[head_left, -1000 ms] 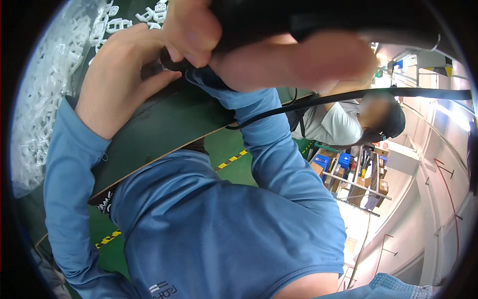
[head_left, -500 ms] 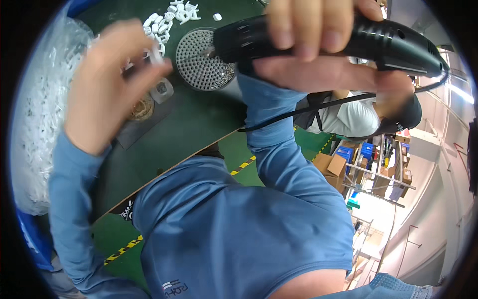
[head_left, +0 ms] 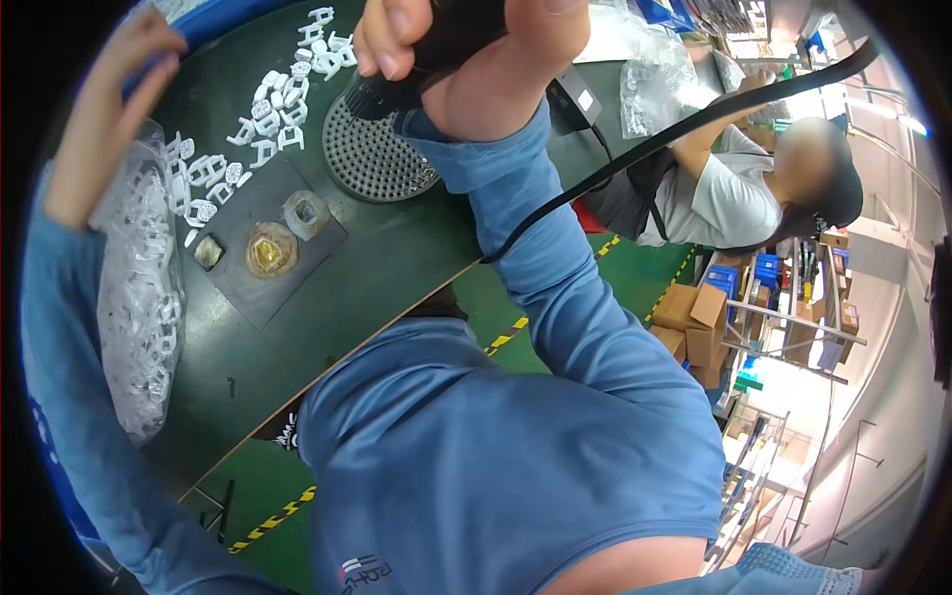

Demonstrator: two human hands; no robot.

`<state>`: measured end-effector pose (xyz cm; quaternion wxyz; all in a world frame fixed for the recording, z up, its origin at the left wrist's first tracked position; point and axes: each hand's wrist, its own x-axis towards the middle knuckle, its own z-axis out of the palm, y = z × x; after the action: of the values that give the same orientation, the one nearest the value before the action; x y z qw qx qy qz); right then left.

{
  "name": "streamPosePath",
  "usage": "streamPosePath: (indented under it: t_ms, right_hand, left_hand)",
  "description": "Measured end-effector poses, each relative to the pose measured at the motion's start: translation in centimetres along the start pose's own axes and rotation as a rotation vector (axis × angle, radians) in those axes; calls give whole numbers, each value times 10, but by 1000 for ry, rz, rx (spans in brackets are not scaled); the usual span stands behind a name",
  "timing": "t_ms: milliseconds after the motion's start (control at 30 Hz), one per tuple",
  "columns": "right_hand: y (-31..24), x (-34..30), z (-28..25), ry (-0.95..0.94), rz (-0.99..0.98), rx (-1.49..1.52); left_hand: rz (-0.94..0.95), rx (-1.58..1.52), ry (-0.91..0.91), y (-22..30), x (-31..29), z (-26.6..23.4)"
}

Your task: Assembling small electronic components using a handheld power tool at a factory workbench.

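Observation:
My right hand (head_left: 486,94) is wrapped round a black electric screwdriver (head_left: 458,38), whose front end reaches over a round perforated metal tray (head_left: 372,164) with small screws. A black cord runs across my right forearm. At the far left, my left hand (head_left: 109,114) is raised near a blue bin rim (head_left: 213,22), thumb and fingers apart and slightly blurred; I see nothing between them. Below it lies a clear plastic bag (head_left: 144,307) of white parts. On a dark mat (head_left: 260,297) sit a yellowish round block (head_left: 270,250), a translucent ring-shaped piece (head_left: 305,214) and a small square piece (head_left: 208,252).
Loose white plastic parts (head_left: 268,119) spread across the green table (head_left: 397,253) beyond the mat. A black box (head_left: 575,99) with a cable and clear bags (head_left: 654,94) lie farther right. Another person (head_left: 734,178) works there. Cardboard boxes (head_left: 694,312) and shelving stand behind.
My left hand has swung from over the mat toward the far left. My right hand has shifted left with the screwdriver, which now points more toward me. The view has shifted too.

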<state>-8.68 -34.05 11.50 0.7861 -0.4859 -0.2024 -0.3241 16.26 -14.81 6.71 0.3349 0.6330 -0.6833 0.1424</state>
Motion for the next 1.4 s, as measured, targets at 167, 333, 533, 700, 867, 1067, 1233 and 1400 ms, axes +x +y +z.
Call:
streamPosePath:
  t_ms: [167, 333, 533, 700, 867, 1067, 1233, 1400]
  right_hand:
    - [-14, -6, -2, 76, 38, -208]
    - [-3, -5, 0, 66, 96, -130]
    - [1, -4, 4, 139, 234, -228]
    - [-5, -9, 22, 237, 57, -436]
    - [-29, -60, -12, -165, -304, -1181]
    - [15, -73, 3, -304, -428, -1241]
    - [4, -76, -1, -332, -170, -1214]
    - [-1, -83, -8, -463, 333, -1062]
  left_hand:
    - [-145, 119, -490, 64, -3, 13]
    - [-86, 130, -498, 54, -12, 17]
    - [-179, 107, -458, 46, -17, 23]
    - [-218, 390, -471, 42, -37, 19]
    - [-871, -648, 86, 150, 7, 17]
    - [-1036, -1249, 327, 206, -2, 37]
    - [-878, -929, 254, 183, -8, 39]
    - [-544, -175, 90, 121, -20, 45]
